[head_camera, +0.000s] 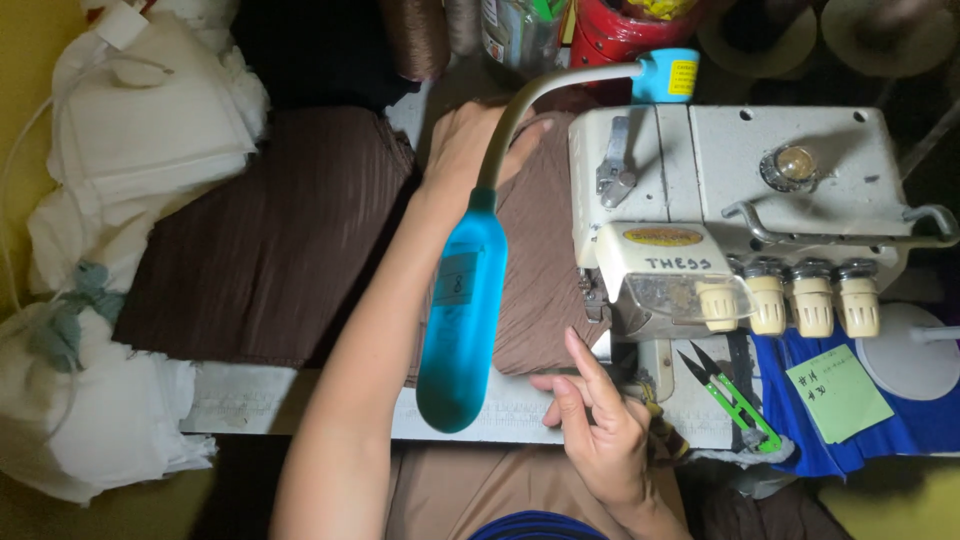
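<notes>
A brown pleated fabric (270, 240) lies across the sewing table and runs under the cream overlock machine (740, 200). My left hand (470, 145) reaches far forward and lies flat on the fabric behind the machine's needle area, fingers spread. My right hand (600, 425) rests at the table's near edge, its fingers pressing the fabric's near edge just left of the presser foot. A blue gooseneck lamp (462, 310) hangs over my left forearm and hides part of the fabric.
White cloth bundles (130, 150) are piled at the left. Green-handled thread snips (735, 400) lie right of the machine beside a green sticky note (838, 392) on blue cloth. Thread cones and a red container (625, 30) stand at the back.
</notes>
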